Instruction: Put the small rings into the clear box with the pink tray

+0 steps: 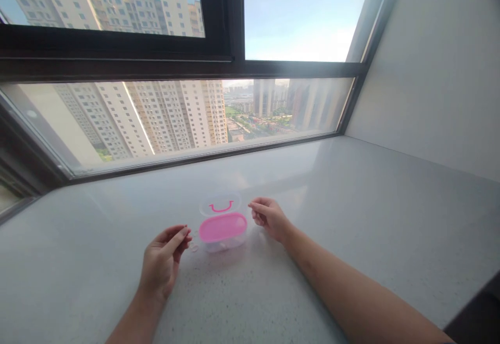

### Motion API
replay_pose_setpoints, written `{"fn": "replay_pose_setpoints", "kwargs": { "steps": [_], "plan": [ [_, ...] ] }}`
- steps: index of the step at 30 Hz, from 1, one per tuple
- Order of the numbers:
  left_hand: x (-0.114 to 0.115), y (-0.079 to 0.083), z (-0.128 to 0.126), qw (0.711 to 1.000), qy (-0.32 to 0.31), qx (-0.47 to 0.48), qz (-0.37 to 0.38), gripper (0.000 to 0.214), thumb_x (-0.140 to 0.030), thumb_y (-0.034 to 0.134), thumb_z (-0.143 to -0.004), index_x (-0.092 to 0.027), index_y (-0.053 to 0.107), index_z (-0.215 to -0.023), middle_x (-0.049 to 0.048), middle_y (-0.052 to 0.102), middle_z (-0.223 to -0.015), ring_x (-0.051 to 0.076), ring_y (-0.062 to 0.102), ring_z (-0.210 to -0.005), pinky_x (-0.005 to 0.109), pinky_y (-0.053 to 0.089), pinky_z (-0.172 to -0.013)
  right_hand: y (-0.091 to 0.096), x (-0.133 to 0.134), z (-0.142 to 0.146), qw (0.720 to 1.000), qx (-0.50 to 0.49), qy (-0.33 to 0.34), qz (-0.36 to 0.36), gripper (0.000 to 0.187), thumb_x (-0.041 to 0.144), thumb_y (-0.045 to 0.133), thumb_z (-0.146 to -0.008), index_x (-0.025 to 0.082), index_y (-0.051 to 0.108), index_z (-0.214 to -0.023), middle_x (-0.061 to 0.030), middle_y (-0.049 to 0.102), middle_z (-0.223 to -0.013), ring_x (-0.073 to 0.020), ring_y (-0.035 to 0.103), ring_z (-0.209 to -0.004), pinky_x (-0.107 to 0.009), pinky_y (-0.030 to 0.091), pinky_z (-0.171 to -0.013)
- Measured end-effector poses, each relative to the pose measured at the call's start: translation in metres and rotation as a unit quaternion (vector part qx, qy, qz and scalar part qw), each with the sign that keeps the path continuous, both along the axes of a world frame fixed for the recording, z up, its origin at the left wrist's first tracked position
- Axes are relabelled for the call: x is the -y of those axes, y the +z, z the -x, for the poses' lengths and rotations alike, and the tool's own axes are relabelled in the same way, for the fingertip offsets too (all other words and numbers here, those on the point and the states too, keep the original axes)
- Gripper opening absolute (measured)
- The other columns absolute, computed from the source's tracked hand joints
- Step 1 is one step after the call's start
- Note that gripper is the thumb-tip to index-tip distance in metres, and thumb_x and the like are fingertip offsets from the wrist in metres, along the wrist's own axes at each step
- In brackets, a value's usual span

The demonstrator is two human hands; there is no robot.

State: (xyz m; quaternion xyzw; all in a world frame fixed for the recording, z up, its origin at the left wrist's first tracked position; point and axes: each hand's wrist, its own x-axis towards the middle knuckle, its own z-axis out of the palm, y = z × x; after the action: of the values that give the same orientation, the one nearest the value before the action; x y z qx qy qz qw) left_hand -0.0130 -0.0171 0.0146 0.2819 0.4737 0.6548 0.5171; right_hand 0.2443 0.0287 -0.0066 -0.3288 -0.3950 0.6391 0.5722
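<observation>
A small clear oval box with a pink tray (223,228) stands on the pale stone sill (351,214). Its clear lid with a pink handle (221,204) lies just behind it. My left hand (164,258) hovers left of the box, fingers curled in a pinch; what they hold, if anything, is too small to see. My right hand (267,216) is at the box's right side, fingers pinched together likewise. A few tiny clear pieces (194,247) lie on the sill between my left hand and the box.
A wide window with a dark frame (219,63) runs along the back of the sill. A plain wall (437,73) closes the right side. The sill's front edge drops away at the lower right (474,307).
</observation>
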Motion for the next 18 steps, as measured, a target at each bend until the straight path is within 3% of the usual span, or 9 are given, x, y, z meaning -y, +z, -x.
{"fn": "replay_pose_setpoints", "kwargs": {
  "steps": [4, 10, 18],
  "plan": [
    [-0.008, -0.004, 0.005, 1.0, -0.027, -0.002, 0.009, 0.022, -0.011, 0.083, -0.051, -0.015, 0.071, -0.07, -0.0011, 0.073, -0.061, 0.008, 0.064, -0.053, 0.013, 0.053, -0.053, -0.002, -0.004, -0.011, 1.0, -0.012, -0.013, 0.011, 0.024, 0.031, 0.078, -0.064, 0.014, 0.061, -0.069, 0.0041, 0.055, -0.048, -0.0036, 0.037, -0.037, -0.018, 0.021, -0.037],
    [-0.002, -0.008, -0.001, 0.994, -0.103, 0.01, 0.024, 0.023, -0.021, 0.084, -0.055, -0.013, 0.069, -0.071, 0.0012, 0.072, -0.063, 0.01, 0.063, -0.055, 0.017, 0.052, -0.052, -0.002, 0.003, -0.011, 0.999, -0.02, 0.002, 0.028, 0.022, 0.029, 0.076, -0.067, 0.014, 0.06, -0.069, 0.0043, 0.053, -0.047, -0.0034, 0.036, -0.036, -0.018, 0.02, -0.037],
    [-0.001, -0.021, 0.007, 0.995, -0.056, 0.071, 0.032, 0.03, -0.024, 0.088, -0.049, -0.014, 0.07, -0.07, 0.0008, 0.073, -0.064, 0.01, 0.064, -0.059, 0.017, 0.054, -0.056, -0.005, 0.005, -0.011, 0.999, -0.02, 0.006, 0.045, 0.027, 0.03, 0.079, -0.064, 0.014, 0.058, -0.068, 0.0048, 0.052, -0.045, -0.0028, 0.035, -0.034, -0.017, 0.019, -0.036]
  ]
}}
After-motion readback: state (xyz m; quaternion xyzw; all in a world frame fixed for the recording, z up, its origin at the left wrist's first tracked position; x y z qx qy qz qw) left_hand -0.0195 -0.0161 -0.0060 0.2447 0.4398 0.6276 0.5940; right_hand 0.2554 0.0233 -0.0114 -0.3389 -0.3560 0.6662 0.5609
